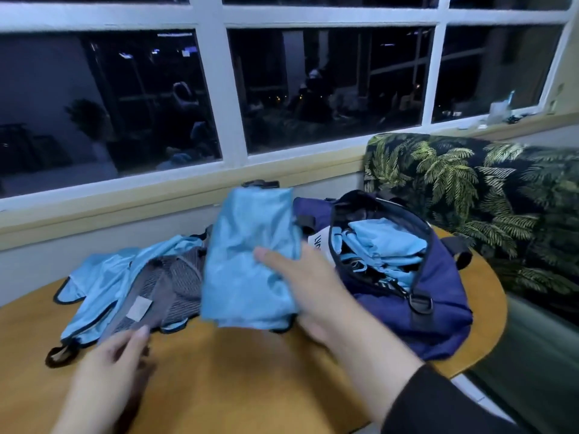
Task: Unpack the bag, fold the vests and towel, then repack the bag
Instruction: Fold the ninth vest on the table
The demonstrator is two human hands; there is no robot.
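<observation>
On the round table (238, 371), right hand (308, 296) fingers hold a folded blue cloth (250, 261) beside the bag (423, 292); left hand (109, 361) fingers relaxed

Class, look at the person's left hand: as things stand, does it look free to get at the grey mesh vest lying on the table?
Probably yes. The left hand is open, holds nothing, and hovers at the near edge of the grey mesh vest, with nothing between them. The right hand holds a folded blue cloth beside it, not over it.
</observation>
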